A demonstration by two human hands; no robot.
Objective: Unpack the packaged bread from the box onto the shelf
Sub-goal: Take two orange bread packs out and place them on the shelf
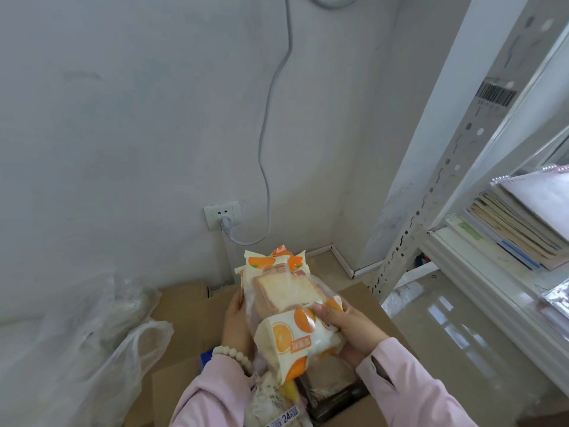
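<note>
Both hands hold a stack of packaged bread (284,298), clear wrappers printed with orange slices, lifted above the open cardboard box (184,306). My left hand (235,322) supports the stack's left side. My right hand (348,326) grips its right side with the thumb on top. More wrapped bread (277,402) lies in the box below my wrists. The white metal shelf (480,291) stands to the right, apart from the packages.
Stacked books and notebooks (520,223) lie on the shelf. A crumpled clear plastic bag (92,340) lies left of the box. A wall socket (222,214) with a grey cable is straight ahead. A glossy floor shows under the shelf.
</note>
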